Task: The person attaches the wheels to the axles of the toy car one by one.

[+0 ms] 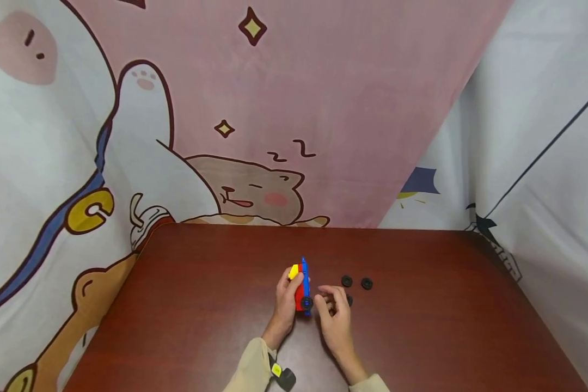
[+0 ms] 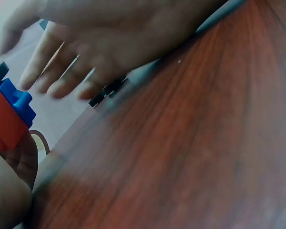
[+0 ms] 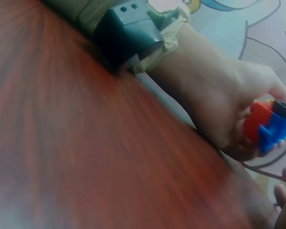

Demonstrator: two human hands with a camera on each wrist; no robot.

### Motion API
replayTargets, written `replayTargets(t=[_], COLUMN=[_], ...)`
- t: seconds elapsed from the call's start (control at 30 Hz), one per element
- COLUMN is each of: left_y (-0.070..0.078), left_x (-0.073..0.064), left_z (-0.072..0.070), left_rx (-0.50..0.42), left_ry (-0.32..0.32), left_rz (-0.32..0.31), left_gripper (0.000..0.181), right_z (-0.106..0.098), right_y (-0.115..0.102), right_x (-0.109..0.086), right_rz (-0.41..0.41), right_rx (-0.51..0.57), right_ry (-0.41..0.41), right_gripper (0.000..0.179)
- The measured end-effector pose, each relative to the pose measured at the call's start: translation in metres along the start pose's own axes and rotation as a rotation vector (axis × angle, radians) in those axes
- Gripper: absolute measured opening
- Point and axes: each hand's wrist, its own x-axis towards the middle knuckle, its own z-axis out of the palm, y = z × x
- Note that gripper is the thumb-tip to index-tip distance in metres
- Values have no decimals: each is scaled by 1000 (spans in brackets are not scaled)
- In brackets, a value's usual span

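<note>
My left hand (image 1: 285,302) grips a toy car (image 1: 299,292) with a red body, a yellow part at its far end and a blue base turned to the right. A black wheel (image 1: 306,303) sits on the blue base at the near end. Just right of the car, my right hand (image 1: 336,318) is apart from it, palm facing it. In the left wrist view the right hand's fingers (image 2: 62,86) hang loosely with nothing held. The right wrist view shows the left hand (image 3: 229,109) wrapped about the car, partly hiding it.
Two loose black wheels, one (image 1: 347,281) beside another (image 1: 367,283), lie on the brown table (image 1: 421,326) beyond the right hand. A third wheel (image 1: 350,300) is partly hidden behind that hand. A printed cloth (image 1: 362,109) hangs behind the table.
</note>
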Motion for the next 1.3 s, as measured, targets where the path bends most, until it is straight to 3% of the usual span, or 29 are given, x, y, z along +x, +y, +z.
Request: replayTargets(t=[0.13,0.27,0.43,0.63,0.83,1.03,1.3], left_y=[0,0,-3,-1,0,0,-2], left_x=[0,0,-1,1,1,1,2], left_z=[0,-1,-2,1,4,3,2], left_rx=[-20,-32,-49,-48,-22,19,91], left_ry=[-20,-40,-37,-52,-42,-45,-52], left_rz=[-21,-34,-55,-69,-84,-90,-108], left_gripper=[34,36,33,36,34,32,32], right_z=[-16,-42,-63,-68,-67,-64,-65], right_y=[26,42,46,46,47,48,48], right_x=[2,7,9,11,11,11,11], right_rz=[-112,-84,41,16,-3,-41,7], right_rx=[-107,-253,-436,-567,-604,-579,-446], right_ry=[100,131,30,-86,-106,-56,7], right_gripper=[15,22,40,50,38,28,30])
